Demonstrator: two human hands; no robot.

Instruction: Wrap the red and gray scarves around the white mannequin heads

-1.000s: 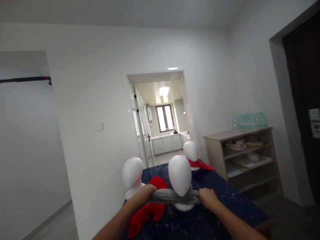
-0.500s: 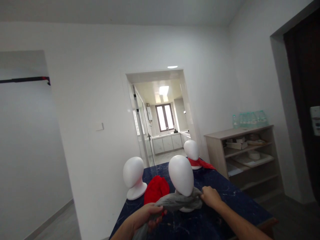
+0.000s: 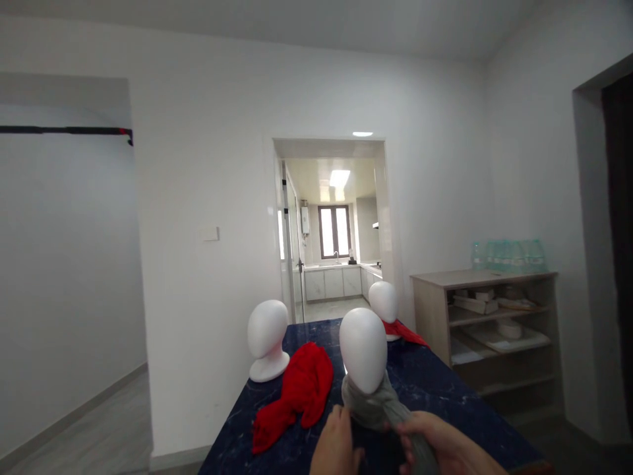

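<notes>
A white mannequin head (image 3: pixel 363 349) stands on the dark blue marbled table (image 3: pixel 445 402) right in front of me. A grey scarf (image 3: pixel 378 409) is wrapped round its neck, its ends hanging toward me. My left hand (image 3: pixel 336 448) is closed on the scarf just below the neck. My right hand (image 3: pixel 440 445) is closed on the scarf's end at the lower right. Both hands are close together at the bottom edge of the view.
A loose red scarf (image 3: pixel 297 392) lies on the table to the left. A bare mannequin head (image 3: pixel 267 340) stands at back left. Another head (image 3: pixel 384 303) at the back wears a red scarf. A wooden shelf (image 3: pixel 484 330) is on the right, an open doorway (image 3: pixel 331 227) ahead.
My hands held the grey scarf stretched wide to both sides of the neck. They have come together in front of the head, drawing the scarf's ends toward me.
</notes>
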